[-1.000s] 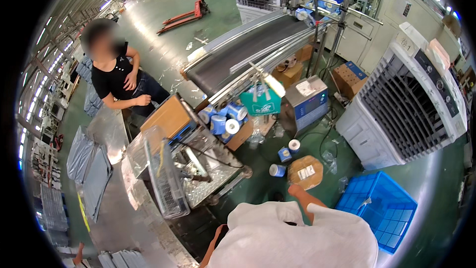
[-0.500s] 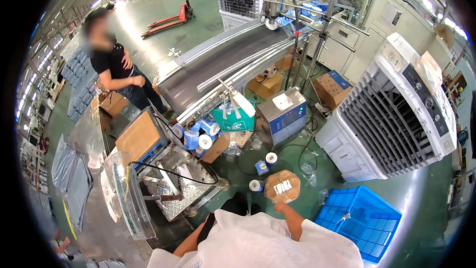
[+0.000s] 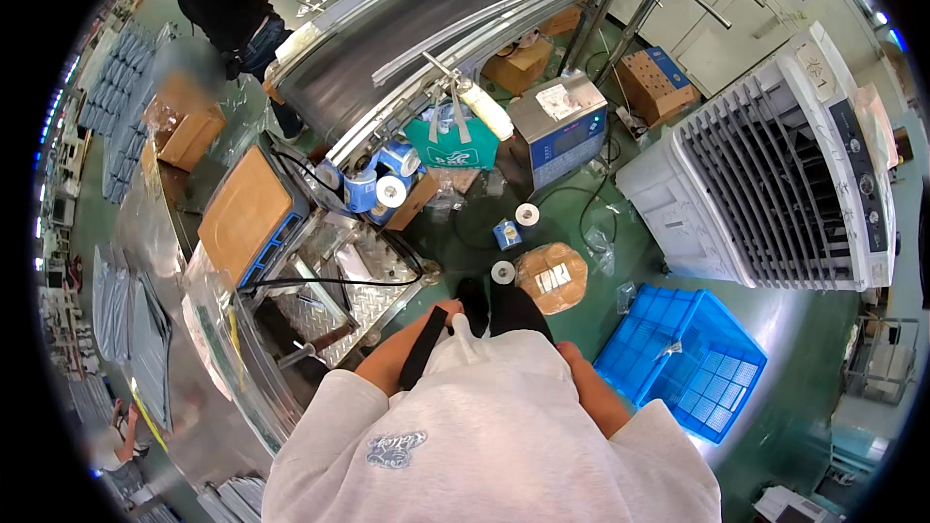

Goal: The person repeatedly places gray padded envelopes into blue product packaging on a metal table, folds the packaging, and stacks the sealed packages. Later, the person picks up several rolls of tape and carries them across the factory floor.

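My left hand (image 3: 449, 309) hangs low in front of me by the hem of my pale shirt, beside a dark strap (image 3: 423, 349) that runs along my forearm. Its fingers are too small to make out. My right hand (image 3: 570, 353) hangs at my right side, fingers hidden, between a brown, wrapped round stool-like top (image 3: 565, 295) and a blue plastic crate (image 3: 620, 368). White labels lie on the round top. Around it on the floor are a white-ended roll (image 3: 502, 273), another roll (image 3: 526, 214) and a small blue pack (image 3: 507, 234).
A conveyor belt (image 3: 417, 39) crosses ahead, with a co-worker (image 3: 218, 0) beyond its left end. A teal bag (image 3: 450, 143) hangs by it, near a steel-and-blue control box (image 3: 567, 131). A large air cooler (image 3: 765, 165) stands right; a bench scale (image 3: 247, 218) stands left.
The view has tipped downward, so more of my shirt shows. My right hand has drawn back from the round top to my side. The co-worker has turned and stretched an arm out.
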Available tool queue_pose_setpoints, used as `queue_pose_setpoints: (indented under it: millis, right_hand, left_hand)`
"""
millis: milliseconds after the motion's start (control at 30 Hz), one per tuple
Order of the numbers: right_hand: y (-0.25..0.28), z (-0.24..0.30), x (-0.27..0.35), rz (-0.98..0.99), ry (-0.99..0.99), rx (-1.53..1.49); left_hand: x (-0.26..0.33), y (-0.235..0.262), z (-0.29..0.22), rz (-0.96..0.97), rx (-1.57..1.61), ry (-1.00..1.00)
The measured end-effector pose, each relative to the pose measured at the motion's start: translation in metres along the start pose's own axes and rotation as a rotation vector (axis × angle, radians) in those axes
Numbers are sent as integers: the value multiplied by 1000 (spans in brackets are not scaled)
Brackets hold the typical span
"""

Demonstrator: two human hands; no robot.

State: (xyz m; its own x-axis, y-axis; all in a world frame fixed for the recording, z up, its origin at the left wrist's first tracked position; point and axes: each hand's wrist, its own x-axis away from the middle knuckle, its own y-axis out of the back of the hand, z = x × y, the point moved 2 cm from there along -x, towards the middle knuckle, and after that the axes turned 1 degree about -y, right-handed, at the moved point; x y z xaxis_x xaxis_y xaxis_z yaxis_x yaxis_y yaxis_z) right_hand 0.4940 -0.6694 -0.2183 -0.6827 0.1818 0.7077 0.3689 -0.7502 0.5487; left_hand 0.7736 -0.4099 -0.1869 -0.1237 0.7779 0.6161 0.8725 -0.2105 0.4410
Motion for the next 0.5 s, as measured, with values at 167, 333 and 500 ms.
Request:
queue_pose_setpoints:
  millis: [167, 333, 500]
  right_hand:
    - [-38, -39, -34, 16, -282, -127]
    - [17, 11, -42, 145, -338, 60]
    - [24, 28, -115, 58, -423, 74]
  left_hand:
    - [-22, -14, 39, 57, 79, -72]
    - [11, -38, 45, -214, 213, 298]
    - [17, -71, 67, -208, 400, 397]
